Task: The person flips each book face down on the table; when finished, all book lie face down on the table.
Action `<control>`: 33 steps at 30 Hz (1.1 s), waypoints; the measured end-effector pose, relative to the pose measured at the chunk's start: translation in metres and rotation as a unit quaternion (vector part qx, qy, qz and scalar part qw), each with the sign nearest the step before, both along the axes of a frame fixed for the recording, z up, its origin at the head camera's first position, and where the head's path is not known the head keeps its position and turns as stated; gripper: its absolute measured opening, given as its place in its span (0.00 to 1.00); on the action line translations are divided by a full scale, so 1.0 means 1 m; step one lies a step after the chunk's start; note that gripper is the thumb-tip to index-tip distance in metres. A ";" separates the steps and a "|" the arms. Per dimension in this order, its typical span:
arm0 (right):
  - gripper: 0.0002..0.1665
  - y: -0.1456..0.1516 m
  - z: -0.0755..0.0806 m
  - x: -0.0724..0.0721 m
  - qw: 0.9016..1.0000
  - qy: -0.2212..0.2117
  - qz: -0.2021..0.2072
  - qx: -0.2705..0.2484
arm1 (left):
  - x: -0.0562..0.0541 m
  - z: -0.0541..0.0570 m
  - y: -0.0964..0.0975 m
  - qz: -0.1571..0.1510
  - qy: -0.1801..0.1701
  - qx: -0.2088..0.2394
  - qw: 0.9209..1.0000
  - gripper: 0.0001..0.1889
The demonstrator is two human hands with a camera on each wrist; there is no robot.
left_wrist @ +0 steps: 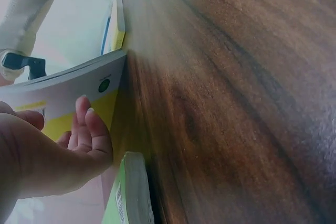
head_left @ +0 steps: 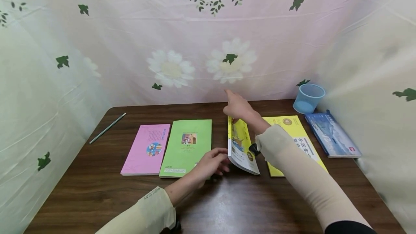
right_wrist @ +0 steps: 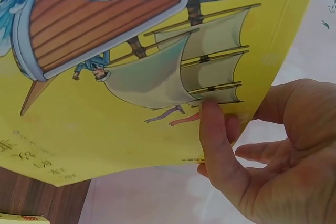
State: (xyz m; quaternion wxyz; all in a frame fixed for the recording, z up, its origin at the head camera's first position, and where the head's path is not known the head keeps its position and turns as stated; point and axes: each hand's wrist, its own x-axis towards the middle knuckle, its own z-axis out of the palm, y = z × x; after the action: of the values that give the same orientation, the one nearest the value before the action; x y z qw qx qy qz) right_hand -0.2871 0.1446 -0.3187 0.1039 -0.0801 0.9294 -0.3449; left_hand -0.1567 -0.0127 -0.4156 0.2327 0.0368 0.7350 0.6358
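A pink book [head_left: 146, 151] is followed by a green book [head_left: 185, 152], its corner hidden by the relaxed left hand [head_left: 212, 161]; rightward, a raised book [head_left: 239, 143] is pinched by the right hand [head_left: 241, 107]; a flat book [head_left: 297, 133] is crossed by a sleeve [head_left: 302, 172].

From up at the head, one camera looks forward and down across the worktop [head_left: 240, 199]. Both wrist cameras sit close, facing opposite covers of one raised yellow book [right_wrist: 142, 82].

The wooden table [head_left: 97, 198] bears books [head_left: 186, 156], a cup [head_left: 308, 98], a rod [head_left: 108, 128].
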 end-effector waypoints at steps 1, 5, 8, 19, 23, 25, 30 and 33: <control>0.49 0.001 0.001 0.000 1.000 -0.001 0.000 -0.004 | 0.000 0.000 0.000 -0.001 -0.002 0.000 1.000 0.21; 0.49 0.003 0.005 0.001 1.000 -0.008 0.003 -0.018 | 0.000 0.001 0.000 -0.002 -0.007 0.003 1.000 0.21; 0.50 0.006 0.007 0.000 1.000 -0.013 0.002 -0.018 | 0.000 0.000 0.000 -0.006 -0.007 0.001 1.000 0.22; 0.53 0.018 0.013 -0.004 0.999 -0.036 -0.009 -0.027 | 0.000 -0.007 -0.002 -0.025 -0.013 -0.003 1.000 0.26; 0.53 0.022 0.015 -0.005 0.999 -0.040 -0.009 -0.034 | 0.000 -0.007 -0.002 -0.029 -0.014 -0.002 0.999 0.25; 0.53 0.025 0.016 -0.004 0.998 -0.041 -0.006 -0.036 | 0.000 -0.007 -0.001 -0.030 -0.016 -0.002 0.999 0.25; 0.54 0.033 0.017 -0.001 0.997 -0.049 0.000 -0.052 | -0.001 -0.007 -0.001 -0.029 -0.021 -0.002 0.999 0.26; 0.54 0.038 0.018 0.001 0.996 -0.061 -0.001 -0.071 | -0.002 -0.007 -0.002 -0.028 -0.023 -0.004 0.999 0.26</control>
State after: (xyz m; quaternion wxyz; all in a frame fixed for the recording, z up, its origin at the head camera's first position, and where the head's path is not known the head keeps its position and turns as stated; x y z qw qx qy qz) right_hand -0.2864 0.1829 -0.3010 0.1541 -0.0653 0.8948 -0.4139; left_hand -0.1586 -0.0144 -0.4221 0.2677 0.0416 0.7306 0.6268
